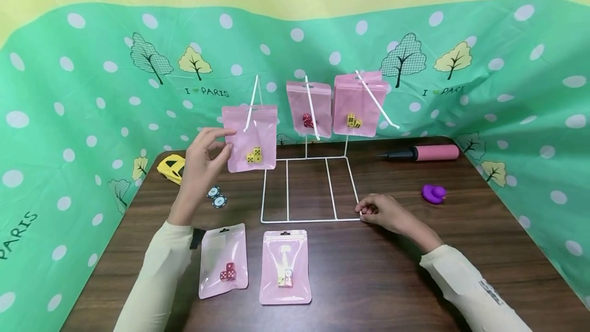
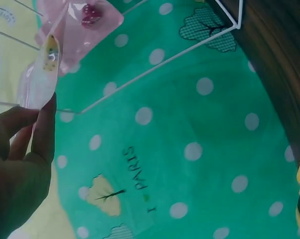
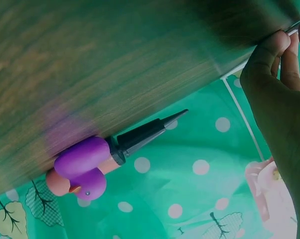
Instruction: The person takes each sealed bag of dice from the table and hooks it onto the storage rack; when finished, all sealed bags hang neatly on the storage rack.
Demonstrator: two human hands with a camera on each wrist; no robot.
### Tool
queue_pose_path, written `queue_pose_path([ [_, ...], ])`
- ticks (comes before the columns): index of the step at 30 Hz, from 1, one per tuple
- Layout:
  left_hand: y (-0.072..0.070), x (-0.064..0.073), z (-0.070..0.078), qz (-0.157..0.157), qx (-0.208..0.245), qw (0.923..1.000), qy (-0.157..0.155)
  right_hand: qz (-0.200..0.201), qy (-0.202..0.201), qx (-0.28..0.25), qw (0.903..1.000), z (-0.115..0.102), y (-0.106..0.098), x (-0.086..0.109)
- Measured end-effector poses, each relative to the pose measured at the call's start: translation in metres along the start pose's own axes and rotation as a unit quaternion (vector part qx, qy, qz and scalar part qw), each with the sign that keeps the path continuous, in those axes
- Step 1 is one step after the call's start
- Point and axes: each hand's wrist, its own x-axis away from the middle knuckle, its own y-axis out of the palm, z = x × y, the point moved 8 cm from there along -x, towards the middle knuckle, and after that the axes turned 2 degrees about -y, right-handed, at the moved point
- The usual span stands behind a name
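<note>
My left hand (image 1: 205, 155) pinches the left edge of a pink zip pouch (image 1: 239, 140) with yellow dice inside, between thumb and fingers. The pouch hangs at the left prong (image 1: 252, 101) of a white wire rack (image 1: 311, 221). At the rack's front right corner, my right hand (image 1: 382, 211) pinches the base wire. The middle prong carries a pouch with red dice (image 1: 297, 99). Pink pouches (image 1: 343, 101), the front one with yellow dice, hang on the right prong. In the left wrist view the held pouch (image 2: 38, 89) is seen edge-on.
Two pouches lie in front of the rack, one with red dice (image 1: 212, 281) and one with pale dice (image 1: 272, 296). Poker chips (image 1: 219, 201) and a yellow toy car (image 1: 170, 168) are at left. A purple duck (image 1: 432, 194) and a pink hand pump (image 1: 435, 152) are at right.
</note>
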Motion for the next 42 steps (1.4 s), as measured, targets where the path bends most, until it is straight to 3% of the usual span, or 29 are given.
queue_pose_path([
  [7, 0.016, -0.030, -0.022, 0.014, 0.021, 0.9990, -0.036, 0.000, 0.000, -0.001, 1.0000, 0.000, 0.001, -0.001],
  [14, 0.023, -0.057, -0.043, 0.009, 0.039, 0.9969, -0.068, -0.001, 0.003, -0.004, 1.0000, -0.001, 0.002, -0.003],
  [22, 0.024, -0.065, -0.056, -0.002, 0.025, 0.9968, -0.076, 0.000, 0.007, -0.004, 1.0000, -0.001, 0.000, -0.002],
  [26, 0.019, -0.053, -0.066, -0.008, 0.011, 0.9954, -0.095, 0.003, 0.006, -0.003, 1.0000, -0.002, -0.001, -0.002],
  [32, -0.004, -0.014, -0.107, -0.032, -0.006, 0.9800, -0.196, 0.000, 0.009, -0.004, 1.0000, -0.002, 0.000, -0.003],
  [35, -0.019, 0.003, -0.121, -0.040, -0.028, 0.9743, -0.220, -0.001, 0.013, 0.001, 0.9999, -0.001, 0.000, -0.002],
  [38, -0.028, 0.016, -0.117, -0.061, -0.058, 0.9768, -0.197, -0.002, 0.015, 0.000, 0.9999, 0.000, 0.000, -0.002],
  [42, -0.026, 0.037, -0.090, -0.103, -0.088, 0.9821, -0.131, -0.001, 0.011, -0.001, 0.9999, -0.002, 0.000, -0.003],
])
